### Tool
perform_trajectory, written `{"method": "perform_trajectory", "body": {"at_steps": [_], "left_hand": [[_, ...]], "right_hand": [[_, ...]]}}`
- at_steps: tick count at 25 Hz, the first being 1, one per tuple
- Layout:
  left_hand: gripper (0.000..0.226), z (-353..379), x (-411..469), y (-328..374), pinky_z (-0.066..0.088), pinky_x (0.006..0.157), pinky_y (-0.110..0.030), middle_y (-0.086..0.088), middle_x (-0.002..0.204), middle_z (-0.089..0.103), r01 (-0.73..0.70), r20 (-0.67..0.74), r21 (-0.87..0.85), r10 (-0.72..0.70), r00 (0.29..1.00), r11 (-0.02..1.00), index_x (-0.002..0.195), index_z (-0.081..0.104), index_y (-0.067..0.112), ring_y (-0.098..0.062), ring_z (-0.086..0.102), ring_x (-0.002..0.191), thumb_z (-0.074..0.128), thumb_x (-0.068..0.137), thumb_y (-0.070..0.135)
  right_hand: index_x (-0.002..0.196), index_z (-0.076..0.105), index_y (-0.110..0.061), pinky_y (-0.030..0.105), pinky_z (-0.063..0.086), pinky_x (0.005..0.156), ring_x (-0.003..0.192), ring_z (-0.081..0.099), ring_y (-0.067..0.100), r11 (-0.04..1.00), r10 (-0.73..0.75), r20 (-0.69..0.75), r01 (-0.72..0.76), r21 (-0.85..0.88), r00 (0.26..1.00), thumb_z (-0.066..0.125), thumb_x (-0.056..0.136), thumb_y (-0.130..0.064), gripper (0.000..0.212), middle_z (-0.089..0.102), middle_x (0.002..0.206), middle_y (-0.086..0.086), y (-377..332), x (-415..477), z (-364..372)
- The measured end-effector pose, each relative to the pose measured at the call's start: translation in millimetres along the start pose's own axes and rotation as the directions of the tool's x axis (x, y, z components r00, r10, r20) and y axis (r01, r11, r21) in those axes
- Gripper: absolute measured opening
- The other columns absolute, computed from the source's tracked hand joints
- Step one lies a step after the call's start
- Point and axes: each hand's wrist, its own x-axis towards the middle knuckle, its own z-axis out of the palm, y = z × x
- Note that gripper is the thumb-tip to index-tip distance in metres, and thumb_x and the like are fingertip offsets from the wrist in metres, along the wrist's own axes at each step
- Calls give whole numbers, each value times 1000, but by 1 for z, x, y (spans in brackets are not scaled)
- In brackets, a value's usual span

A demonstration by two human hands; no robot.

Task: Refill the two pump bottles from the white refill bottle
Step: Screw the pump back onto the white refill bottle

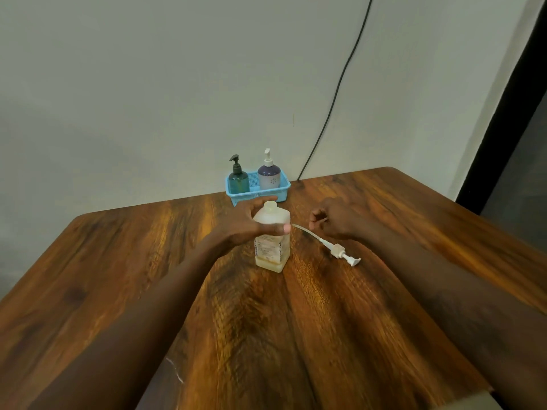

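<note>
The left hand is wrapped around the shoulder of the white refill bottle, thumb across its front, steadying it upright in the middle of the desk. Its neck stands open, seemingly ready for pouring. The right hand hovers loosely curled and empty, just above the tube of the pump lying on the wood, set aside out of the way. Both pump bottles, one green and one purple, wait capped in the blue basket at the far edge.
</note>
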Motion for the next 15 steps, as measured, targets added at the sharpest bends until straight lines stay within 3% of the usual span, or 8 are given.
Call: {"method": "perform_trajectory", "body": {"at_steps": [2, 4, 8, 11, 13, 15], "left_hand": [[106, 5, -5, -1, 56, 98, -40, 13, 130, 62, -8, -18, 89, 10, 1000, 996, 144, 50, 39, -12, 61, 117, 94, 50, 63], [105, 6, -9, -3, 58, 94, -39, 14, 124, 63, 2, -47, 106, 3, 999, 994, 143, 51, 38, -13, 62, 114, 96, 50, 55], [103, 4, -13, -6, 59, 94, -43, 9, 127, 63, 5, -40, 127, 0, 999, 992, 147, 45, 34, -16, 63, 115, 97, 58, 38], [94, 5, -17, -7, 59, 93, -46, 3, 129, 67, -1, -66, 149, 11, 998, 989, 145, 49, 27, -18, 67, 114, 96, 64, 26], [90, 5, -22, -9, 61, 90, -42, 3, 125, 70, 9, -157, 157, 16, 987, 988, 139, 55, 25, -16, 69, 110, 97, 59, 30], [90, 5, -29, -10, 62, 86, -38, 5, 122, 71, 15, -258, 120, 16, 966, 993, 136, 58, 23, -13, 70, 106, 98, 56, 34]], "right_hand": [[81, 78, -22, 44, 58, 86, 102, 68, 20, 990, -10, 192, 37, -137, 981, 60, 79, 1, 29, 75, 102, -3, 12, -14, 0], [89, 79, -25, 43, 56, 91, 115, 63, 18, 961, -7, 330, 98, -260, 944, 62, 78, 7, 38, 72, 120, -5, 17, -25, 3], [111, 77, -26, 36, 52, 95, 117, 61, 18, 920, -24, 428, 188, -345, 904, 72, 80, 1, 41, 68, 131, -4, 21, -26, 10], [118, 74, -26, 37, 56, 86, 102, 64, 15, 918, 10, 374, 139, -370, 927, 75, 83, -13, 37, 72, 118, -5, 25, -16, 20], [109, 72, -24, 33, 54, 73, 91, 63, 16, 941, 25, 227, 53, -333, 974, 74, 85, -23, 25, 70, 106, -4, 20, -13, 22], [107, 72, -27, 26, 46, 69, 89, 58, 12, 972, -33, 104, 56, -227, 994, 74, 86, -27, 20, 65, 100, -10, 7, -13, 16]]}}
